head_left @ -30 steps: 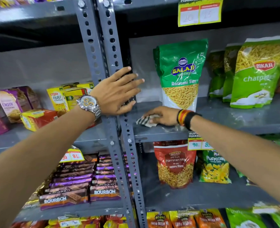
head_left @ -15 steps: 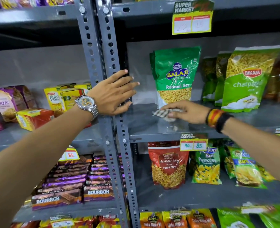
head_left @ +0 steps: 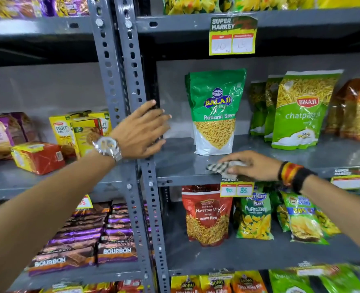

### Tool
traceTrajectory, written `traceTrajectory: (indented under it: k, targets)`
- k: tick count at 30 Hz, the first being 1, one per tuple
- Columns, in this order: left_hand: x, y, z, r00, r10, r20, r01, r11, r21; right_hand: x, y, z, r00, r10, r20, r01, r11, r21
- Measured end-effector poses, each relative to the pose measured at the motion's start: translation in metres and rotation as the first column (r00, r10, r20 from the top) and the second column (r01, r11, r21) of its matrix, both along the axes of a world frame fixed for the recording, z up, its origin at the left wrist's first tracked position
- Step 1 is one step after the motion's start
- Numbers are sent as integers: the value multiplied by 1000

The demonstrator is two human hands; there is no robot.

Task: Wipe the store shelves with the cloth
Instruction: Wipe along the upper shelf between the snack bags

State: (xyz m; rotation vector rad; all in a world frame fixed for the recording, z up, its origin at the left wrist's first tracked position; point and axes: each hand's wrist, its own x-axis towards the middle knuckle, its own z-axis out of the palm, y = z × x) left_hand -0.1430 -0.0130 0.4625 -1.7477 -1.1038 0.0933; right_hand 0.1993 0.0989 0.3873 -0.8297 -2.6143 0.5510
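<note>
A small checked cloth [head_left: 219,167] lies flat on the grey metal shelf [head_left: 181,166], near its front edge. My right hand [head_left: 253,166] presses down on the cloth, fingers spread over it, just in front of a green Balaji snack bag [head_left: 215,111]. My left hand [head_left: 141,132], with a silver watch on the wrist, rests flat and open against the perforated grey upright post [head_left: 132,85], holding nothing.
Green Bikaji bags [head_left: 301,108] and orange packs stand on the same shelf to the right. Yellow biscuit boxes [head_left: 81,130] and a red box [head_left: 37,157] fill the left bay. Price tags [head_left: 236,189] hang on the shelf lip. Snack bags and Bourbon packs [head_left: 115,250] sit below.
My right hand has slid the cloth rightward along the shelf, from the left corner to in front of the Balaji bag. My left hand has stayed on the post.
</note>
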Motion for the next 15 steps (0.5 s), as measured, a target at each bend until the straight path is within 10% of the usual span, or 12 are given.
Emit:
traceTrajectory:
  k: [8,15]
  targets:
    - [83,32,-108,916,-138,376,226,953,-203,-6,60,5,977,-205,-53,210,973,94]
    - [66,53,-136,920,-35,391,144,957,-252,10,18,-16,990,-117,85,106,987,121]
